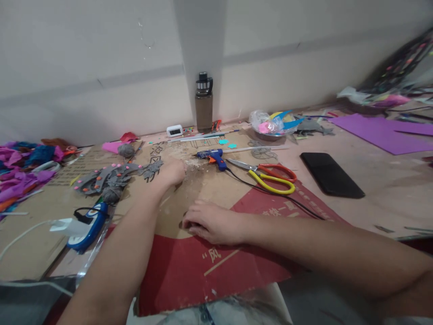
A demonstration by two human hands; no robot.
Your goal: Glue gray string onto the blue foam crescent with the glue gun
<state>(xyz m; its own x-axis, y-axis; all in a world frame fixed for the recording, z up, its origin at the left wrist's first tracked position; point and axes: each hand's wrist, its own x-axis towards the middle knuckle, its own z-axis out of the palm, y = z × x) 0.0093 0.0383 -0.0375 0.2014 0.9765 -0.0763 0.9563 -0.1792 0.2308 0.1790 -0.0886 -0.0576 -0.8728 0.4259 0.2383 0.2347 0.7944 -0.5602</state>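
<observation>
My left hand point(174, 171) reaches out over the cardboard, just right of a dark grey felt cut-out point(151, 169). Its fingers are bent down and mostly hidden behind the back of the hand. Nearer to me, my right hand point(213, 221) rests on the red and brown cardboard sheet point(176, 280) with its fingers curled in and closed. Whatever they hold, if anything, is hidden. Beyond the hands lies a blue glue gun point(214, 156), its nozzle pointing left at whitish dried residue point(196, 164). Scissors point(267, 174) with one red and one yellow handle lie beside it, blades partly apart.
A grey felt strip with pink and orange dots point(108, 176) and a blue power strip point(88, 228) lie left. A bottle point(204, 108) stands by the wall. Rightward are a filled bowl point(270, 136), a black phone point(331, 175) and purple sheets point(382, 131). The glue gun's cord trails right.
</observation>
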